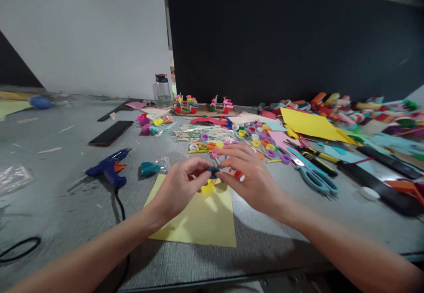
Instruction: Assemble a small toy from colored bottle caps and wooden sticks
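Note:
Both of my hands meet above a pale yellow paper sheet on the grey table. My left hand and my right hand pinch a small dark blue round piece between their fingertips. Just under it lies a small yellow piece. A red piece shows beside my right thumb. Coloured rings and wooden sticks are spread right behind my hands.
A blue glue gun with a black cord lies to the left, near a black phone and a teal bag. Blue scissors, a yellow sheet and mixed craft scraps crowd the right. A jar stands at the back.

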Motion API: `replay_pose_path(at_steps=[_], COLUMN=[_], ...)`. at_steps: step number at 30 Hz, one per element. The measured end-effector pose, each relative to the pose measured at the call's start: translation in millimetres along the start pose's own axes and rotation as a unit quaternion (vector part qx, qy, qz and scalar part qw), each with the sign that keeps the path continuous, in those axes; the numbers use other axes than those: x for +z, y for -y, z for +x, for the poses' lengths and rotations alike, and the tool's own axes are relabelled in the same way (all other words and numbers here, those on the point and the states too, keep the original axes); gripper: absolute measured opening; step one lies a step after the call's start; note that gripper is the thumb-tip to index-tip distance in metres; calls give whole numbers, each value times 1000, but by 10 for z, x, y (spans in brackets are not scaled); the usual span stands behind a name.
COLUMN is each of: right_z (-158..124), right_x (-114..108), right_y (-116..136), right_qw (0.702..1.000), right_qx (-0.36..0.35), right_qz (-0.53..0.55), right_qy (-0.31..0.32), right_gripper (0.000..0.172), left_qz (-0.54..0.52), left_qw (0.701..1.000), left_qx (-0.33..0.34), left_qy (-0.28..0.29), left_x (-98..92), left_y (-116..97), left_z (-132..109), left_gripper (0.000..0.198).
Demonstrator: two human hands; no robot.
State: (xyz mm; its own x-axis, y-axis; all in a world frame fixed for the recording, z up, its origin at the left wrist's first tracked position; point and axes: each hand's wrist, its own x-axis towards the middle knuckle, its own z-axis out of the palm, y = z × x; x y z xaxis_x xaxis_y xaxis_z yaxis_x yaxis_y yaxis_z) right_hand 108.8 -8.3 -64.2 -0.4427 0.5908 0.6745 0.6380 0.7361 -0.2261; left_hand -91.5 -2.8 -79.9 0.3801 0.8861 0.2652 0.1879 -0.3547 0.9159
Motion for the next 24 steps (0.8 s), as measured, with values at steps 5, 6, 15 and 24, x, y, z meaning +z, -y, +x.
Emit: replay_pose_path(at_steps=[5, 6, 15, 24], right_z=[175, 212, 390, 350], right_x=[57, 62, 48, 176], right_y=[-71, -81, -227, -266], right_qw=[997, 996, 993, 994], right_qx=[21, 31, 67, 45], right_qz=[67, 76, 98, 103], right_qy=[-17, -22, -23, 8], right_gripper=[4, 5, 8, 3], left_qz=[27, 26, 28, 120], left_qw=[999, 999, 997, 985], left_qx=[21, 24, 43, 86], left_qy=[-16, -22, -54, -86], left_x=[-75, -88, -130, -132], left_y=[-108, -121, -102, 77], left_z=[115, 150, 390, 246], left_gripper=[16, 16, 16, 12])
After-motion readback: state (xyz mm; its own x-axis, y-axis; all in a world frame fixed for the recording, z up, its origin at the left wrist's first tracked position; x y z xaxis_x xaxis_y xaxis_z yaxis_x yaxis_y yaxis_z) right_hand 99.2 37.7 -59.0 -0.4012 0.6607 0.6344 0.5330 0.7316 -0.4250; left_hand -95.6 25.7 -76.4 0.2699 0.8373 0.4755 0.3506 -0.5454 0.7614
